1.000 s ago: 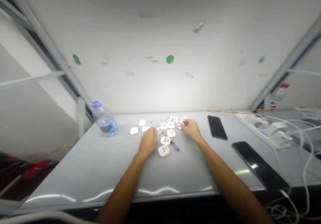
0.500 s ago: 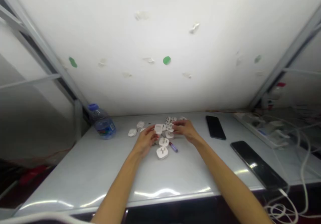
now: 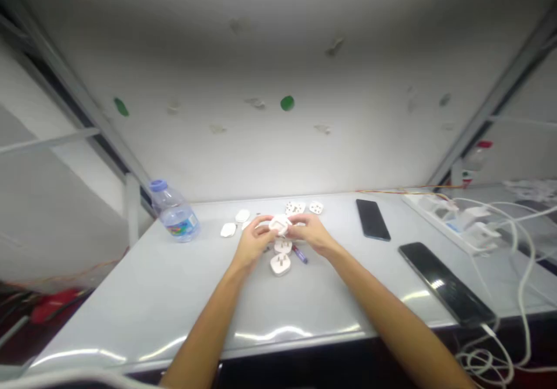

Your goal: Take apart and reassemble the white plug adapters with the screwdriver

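My left hand (image 3: 251, 242) pinches a white plug casing (image 3: 279, 223) whose recessed inner side shows. From the right, my right hand (image 3: 314, 234) closes its thumb and fingers on the same casing; whether a second piece is in its fingers is hidden. Just below them on the table lie two white three-pin plug parts, a nearer one (image 3: 280, 265) and a farther one (image 3: 283, 247), pins up. A short purple stick with a dark red end (image 3: 300, 254) rests beside them.
Flat white covers (image 3: 228, 230) lie left of my hands, and white parts with holes (image 3: 316, 208) lie behind. A water bottle (image 3: 174, 213) stands left. Two phones (image 3: 373, 219) and a cabled power strip (image 3: 448, 224) are on the right. A white wall (image 3: 278, 162) rises behind.
My hands have come together on the casing, which has shifted slightly right. My right hand has moved left and down from the cluster of plug parts. The wall looks darker.
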The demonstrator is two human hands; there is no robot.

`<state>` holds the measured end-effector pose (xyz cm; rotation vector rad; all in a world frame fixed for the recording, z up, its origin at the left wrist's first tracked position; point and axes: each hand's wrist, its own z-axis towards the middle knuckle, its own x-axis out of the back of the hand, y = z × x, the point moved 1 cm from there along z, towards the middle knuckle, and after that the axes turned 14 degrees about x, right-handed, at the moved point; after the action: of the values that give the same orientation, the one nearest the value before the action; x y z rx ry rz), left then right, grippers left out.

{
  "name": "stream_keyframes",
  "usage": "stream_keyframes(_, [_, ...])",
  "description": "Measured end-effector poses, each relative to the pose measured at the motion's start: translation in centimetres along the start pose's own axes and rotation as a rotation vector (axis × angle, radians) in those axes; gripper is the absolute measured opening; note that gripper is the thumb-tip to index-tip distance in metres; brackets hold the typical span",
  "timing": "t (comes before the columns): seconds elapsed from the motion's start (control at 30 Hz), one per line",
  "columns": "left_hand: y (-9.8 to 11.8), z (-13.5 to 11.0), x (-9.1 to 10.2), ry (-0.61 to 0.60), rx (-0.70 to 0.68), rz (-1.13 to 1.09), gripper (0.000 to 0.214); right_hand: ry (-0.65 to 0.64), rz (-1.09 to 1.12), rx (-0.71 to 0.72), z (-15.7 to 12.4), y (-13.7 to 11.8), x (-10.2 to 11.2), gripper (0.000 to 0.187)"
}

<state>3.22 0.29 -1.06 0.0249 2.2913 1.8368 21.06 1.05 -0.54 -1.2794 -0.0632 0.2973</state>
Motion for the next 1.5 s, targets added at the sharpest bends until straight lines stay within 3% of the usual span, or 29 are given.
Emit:
stream_keyframes(0.2, [-0.51, 0.43, 0.06, 0.053, -0.061, 0.107, 0.055, -0.021, 0.005, 0.023, 0.06, -0.15, 0.0, 0.034])
stream_keyframes(0.47, [-0.5, 0.39, 0.2, 0.062, -0.045, 0.131, 0.059, -0.087, 0.027, 0.023, -0.02, -0.83, -0.24, 0.035])
stream_keyframes(1.0, [-0.05, 0.02, -0.24, 0.019, -0.102, 0.143, 0.053, 0.016, -0.115, 0.058, 0.12, -0.31, -0.08, 0.027])
stream_keyframes(1.13, [-0.11, 0.16, -0.14, 0.078, -0.114, 0.182, 0.053, -0.061, -0.05, 0.031, 0.02, -0.58, 0.12, 0.032])
stream_keyframes(1.3, [-0.2, 0.2, 0.04, 0.054, -0.141, 0.3, 0.047, -0.101, -0.079, -0.004, -0.17, -0.79, 0.32, 0.037])
stream_keyframes(1.5, [-0.38, 0.37, 0.24, 0.08, -0.206, 0.382, 0.046, -0.081, -0.226, 0.107, 0.09, -0.18, 0.53, 0.036])
